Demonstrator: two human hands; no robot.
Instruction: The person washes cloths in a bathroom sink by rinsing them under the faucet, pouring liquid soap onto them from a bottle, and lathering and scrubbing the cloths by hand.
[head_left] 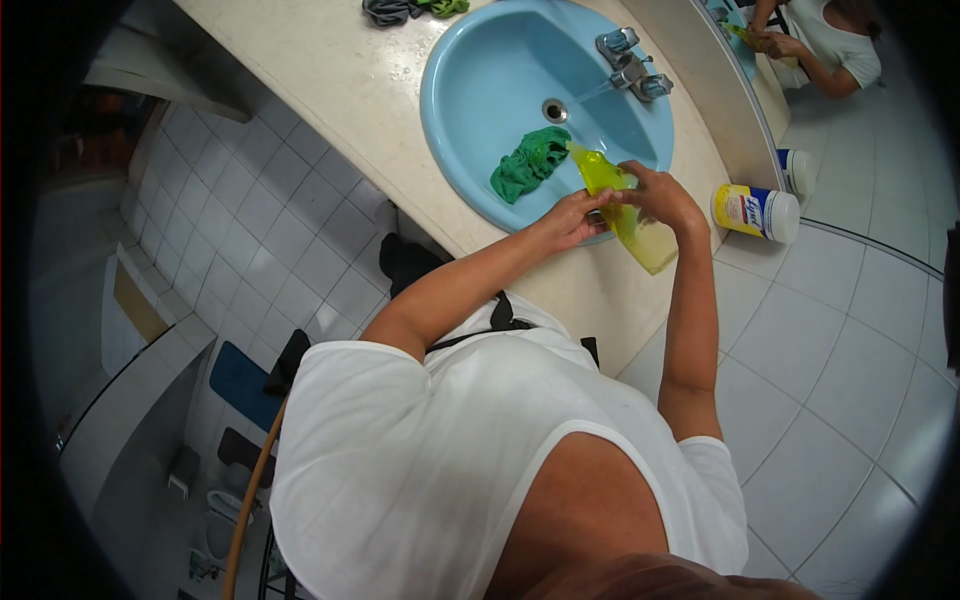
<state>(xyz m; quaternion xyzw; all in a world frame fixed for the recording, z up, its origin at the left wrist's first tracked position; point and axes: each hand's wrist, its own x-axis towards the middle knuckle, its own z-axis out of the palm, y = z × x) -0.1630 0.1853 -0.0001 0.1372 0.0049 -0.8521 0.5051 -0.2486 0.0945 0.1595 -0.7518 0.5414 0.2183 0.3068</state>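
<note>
Two hands [572, 222] [655, 196] partly hide the translucent yellow container [633, 229].

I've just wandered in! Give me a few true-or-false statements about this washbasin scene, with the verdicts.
1. The left hand and right hand both touch the yellow-green pouch. True.
2. The green cloth lies outside the basin. False: the green cloth is inside the blue basin.
3. Water is running from the faucet. True.
4. The white-lidded container is left of the basin. False: the white-lidded container is to its right.
5. The person's sleeves are black. False: they are white.
</note>
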